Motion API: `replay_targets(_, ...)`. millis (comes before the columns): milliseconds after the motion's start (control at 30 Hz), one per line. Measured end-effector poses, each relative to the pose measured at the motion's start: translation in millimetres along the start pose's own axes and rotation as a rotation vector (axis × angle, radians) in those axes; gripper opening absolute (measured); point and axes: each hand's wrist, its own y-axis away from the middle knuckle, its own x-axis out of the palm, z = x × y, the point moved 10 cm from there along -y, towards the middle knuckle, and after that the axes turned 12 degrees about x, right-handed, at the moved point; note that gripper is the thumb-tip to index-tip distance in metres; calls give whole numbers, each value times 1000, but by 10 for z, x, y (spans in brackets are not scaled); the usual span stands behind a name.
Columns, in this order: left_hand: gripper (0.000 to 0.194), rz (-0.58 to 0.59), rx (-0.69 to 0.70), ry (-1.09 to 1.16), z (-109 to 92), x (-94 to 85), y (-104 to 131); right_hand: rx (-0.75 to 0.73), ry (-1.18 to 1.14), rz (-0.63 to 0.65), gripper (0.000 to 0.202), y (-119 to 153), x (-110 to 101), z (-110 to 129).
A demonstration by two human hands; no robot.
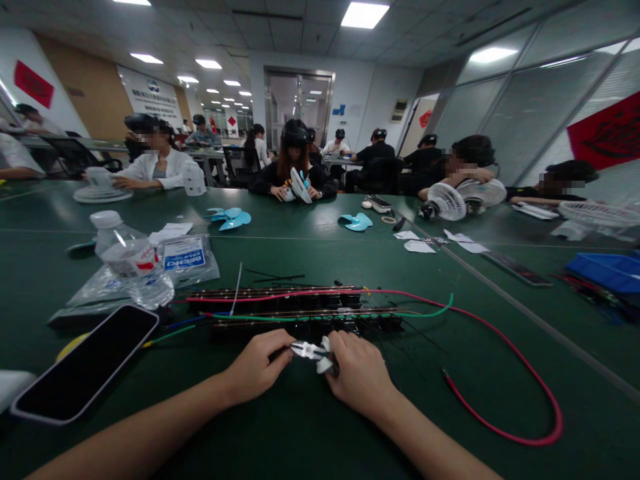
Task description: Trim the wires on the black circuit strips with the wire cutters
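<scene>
My right hand (361, 370) is wrapped round the pale handles of a pair of wire cutters (306, 350), whose metal jaws point left. My left hand (260, 367) is closed in a pinch at the tip of those jaws; what sits between its fingertips is too small to make out. Just beyond both hands lie two long black strips with metal rails (305, 320). A green wire (430, 310) runs along the nearer strip, and a thick red cable (500, 333) crosses the farther one and loops round to the right. A white cable tie (237, 287) sticks up from the strips.
On the left lie a phone (93, 363), a water bottle (133, 260) and a plastic bag (200, 257). Light blue fan blades (230, 218) are farther back. A blue bin (605, 272) stands at the right. Across the table, people handle white fans (447, 202).
</scene>
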Motion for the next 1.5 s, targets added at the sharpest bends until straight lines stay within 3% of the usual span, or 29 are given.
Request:
replay_targets(700, 14, -17, 3, -15, 17, -8, -9, -35, -63, 16, 22, -18, -98, 66)
replay_targets(1167, 18, -35, 3, -48, -11, -52, -21, 15, -48, 54, 22, -51, -53, -25)
replay_targets(1500, 14, -10, -15, 1, 5, -9, -18, -34, -77, -24, 30, -35, -152, 1)
